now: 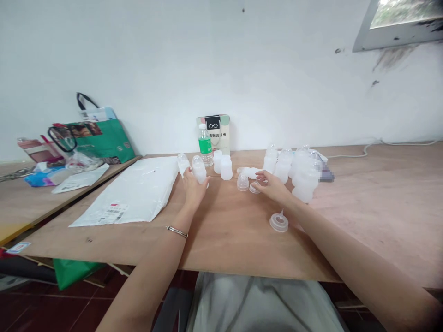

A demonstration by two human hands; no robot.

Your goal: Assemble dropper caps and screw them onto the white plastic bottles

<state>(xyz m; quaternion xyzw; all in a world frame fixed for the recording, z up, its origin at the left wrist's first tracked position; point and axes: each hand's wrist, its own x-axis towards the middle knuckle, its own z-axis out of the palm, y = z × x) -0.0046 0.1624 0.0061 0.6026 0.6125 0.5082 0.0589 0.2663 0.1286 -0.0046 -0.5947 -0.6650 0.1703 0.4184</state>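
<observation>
My left hand [195, 188] is closed around the lower part of a frosted white baby bottle [199, 167] with a clear domed cap. A second capped bottle [182, 161] stands just left of it. My right hand [275, 188] has its fingertips pinched at a small clear ring-like part [255, 187] on the table. Beside that ring sits a clear dome cap [242, 182]. Nearer to me lies a round translucent lid [278, 222] with a thin spout. Two uncapped frosted bottles [226, 167] stand between my hands.
Several capped bottles [304, 173] cluster beyond my right forearm. A water bottle [205, 147] and a paper bag [221, 131] stand against the wall. On the left, a white plastic mailer [138, 189] lies on the wooden table [228, 240]; a green bag [110, 138] sits farther left.
</observation>
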